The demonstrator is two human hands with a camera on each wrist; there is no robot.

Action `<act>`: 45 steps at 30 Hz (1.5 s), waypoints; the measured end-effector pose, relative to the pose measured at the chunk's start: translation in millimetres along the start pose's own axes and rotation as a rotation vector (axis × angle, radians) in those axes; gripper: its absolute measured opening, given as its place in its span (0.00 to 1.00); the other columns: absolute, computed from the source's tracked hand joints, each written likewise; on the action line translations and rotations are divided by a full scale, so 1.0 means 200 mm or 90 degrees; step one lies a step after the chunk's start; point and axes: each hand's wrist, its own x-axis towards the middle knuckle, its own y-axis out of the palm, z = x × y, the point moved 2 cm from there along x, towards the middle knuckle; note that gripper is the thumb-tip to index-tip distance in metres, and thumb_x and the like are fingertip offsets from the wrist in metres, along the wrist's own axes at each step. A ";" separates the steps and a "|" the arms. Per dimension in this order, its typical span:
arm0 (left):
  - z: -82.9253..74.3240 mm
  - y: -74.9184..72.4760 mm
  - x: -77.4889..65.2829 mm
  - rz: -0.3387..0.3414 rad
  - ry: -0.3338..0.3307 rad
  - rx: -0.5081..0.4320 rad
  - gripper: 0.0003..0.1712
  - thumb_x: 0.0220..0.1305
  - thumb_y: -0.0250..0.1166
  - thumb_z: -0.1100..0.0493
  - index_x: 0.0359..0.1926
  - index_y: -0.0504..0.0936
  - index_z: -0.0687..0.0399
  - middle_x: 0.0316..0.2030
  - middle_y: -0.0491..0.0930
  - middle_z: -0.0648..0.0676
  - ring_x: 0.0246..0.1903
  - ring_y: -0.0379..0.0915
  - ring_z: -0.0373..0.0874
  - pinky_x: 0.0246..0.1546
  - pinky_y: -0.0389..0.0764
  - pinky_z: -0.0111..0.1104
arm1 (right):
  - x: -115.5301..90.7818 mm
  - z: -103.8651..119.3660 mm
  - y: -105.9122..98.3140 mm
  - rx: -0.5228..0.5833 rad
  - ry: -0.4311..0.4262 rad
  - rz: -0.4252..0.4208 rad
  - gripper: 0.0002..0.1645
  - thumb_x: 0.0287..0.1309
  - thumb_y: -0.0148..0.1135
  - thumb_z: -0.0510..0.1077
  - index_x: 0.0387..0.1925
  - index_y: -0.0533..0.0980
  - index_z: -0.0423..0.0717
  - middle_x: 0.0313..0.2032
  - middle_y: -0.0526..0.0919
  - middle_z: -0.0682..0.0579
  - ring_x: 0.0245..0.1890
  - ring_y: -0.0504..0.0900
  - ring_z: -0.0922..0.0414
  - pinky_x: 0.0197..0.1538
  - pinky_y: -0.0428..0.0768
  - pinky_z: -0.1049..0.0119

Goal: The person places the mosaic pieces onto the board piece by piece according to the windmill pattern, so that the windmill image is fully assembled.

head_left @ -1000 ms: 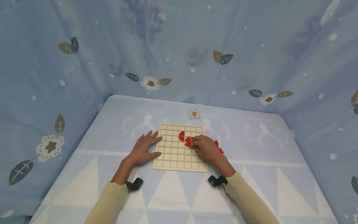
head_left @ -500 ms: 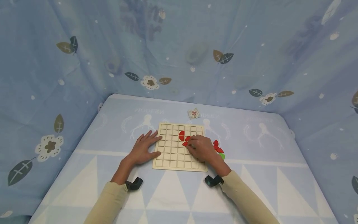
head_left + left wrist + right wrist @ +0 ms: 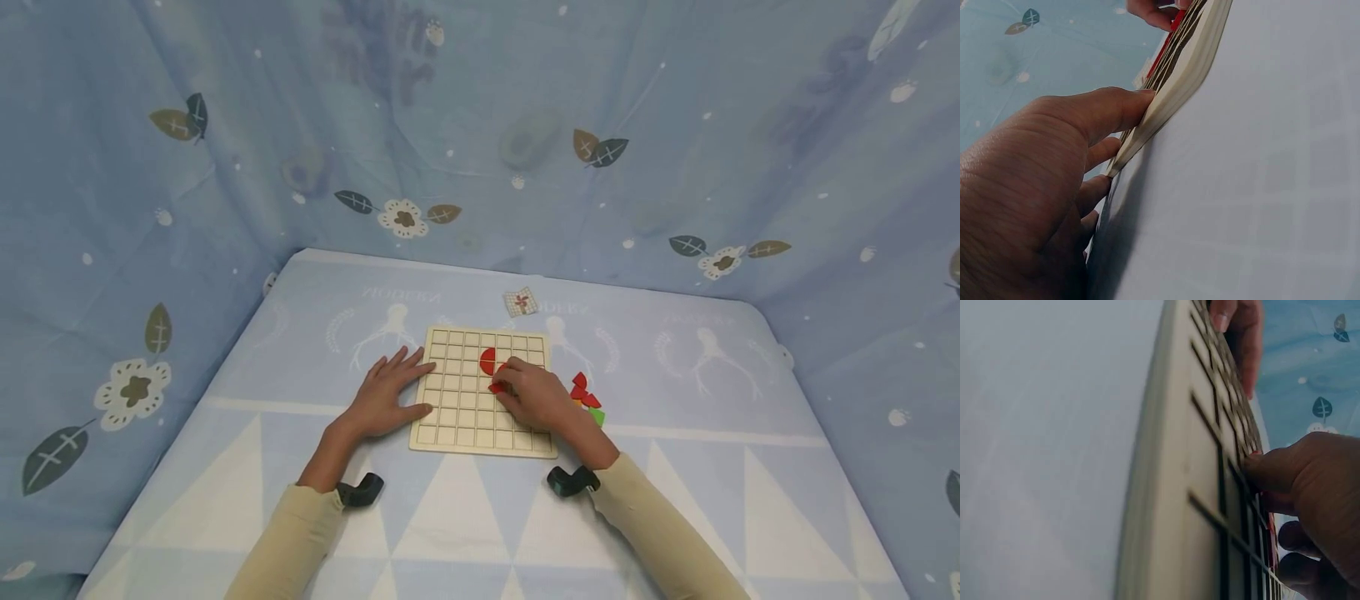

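Note:
A pale wooden grid board point(image 3: 465, 419) lies flat in the middle of the table. My left hand point(image 3: 384, 398) rests at its left edge, fingers spread and thumb touching the rim; the left wrist view shows the thumb point(image 3: 1116, 109) on the edge. Over the board's right half, my right hand point(image 3: 538, 398) pinches a small red piece point(image 3: 496, 387) between thumb and fingertips, low over the squares. Just beyond it, two red quarter-round pieces point(image 3: 487, 361) sit in the grid. Another red piece point(image 3: 502, 367) is mostly hidden by my right fingers.
Right of the board lies a small pile of loose red pieces point(image 3: 580, 383), with a green piece point(image 3: 597, 416) and a bit of orange. Behind the board is a small pattern card point(image 3: 521, 302) showing a red figure. Blue patterned curtains point(image 3: 480, 125) surround the table.
My right hand has shifted slightly left with the red piece, uncovering more of the loose pile, including the green piece. My left hand stays at the board's edge.

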 end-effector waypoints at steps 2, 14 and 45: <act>0.00 0.00 0.00 0.000 0.001 -0.001 0.41 0.59 0.68 0.42 0.71 0.68 0.49 0.75 0.53 0.54 0.75 0.38 0.53 0.71 0.38 0.51 | 0.00 0.00 -0.01 0.075 0.034 0.007 0.06 0.60 0.68 0.41 0.40 0.81 0.48 0.37 0.78 0.58 0.30 0.75 0.62 0.33 0.77 0.66; 0.01 0.01 0.00 -0.003 0.005 0.002 0.41 0.59 0.68 0.42 0.71 0.68 0.48 0.75 0.54 0.55 0.75 0.39 0.53 0.71 0.38 0.51 | 0.00 -0.03 -0.12 0.473 0.302 -0.173 0.12 0.62 0.65 0.37 0.47 0.84 0.39 0.37 0.87 0.48 0.36 0.86 0.52 0.42 0.84 0.60; 0.02 0.01 0.01 0.001 0.003 0.009 0.41 0.59 0.67 0.42 0.71 0.68 0.48 0.74 0.54 0.54 0.75 0.39 0.53 0.71 0.39 0.52 | -0.05 -0.07 -0.09 0.524 0.351 -0.241 0.10 0.55 0.71 0.38 0.40 0.83 0.41 0.34 0.83 0.47 0.31 0.82 0.52 0.32 0.79 0.69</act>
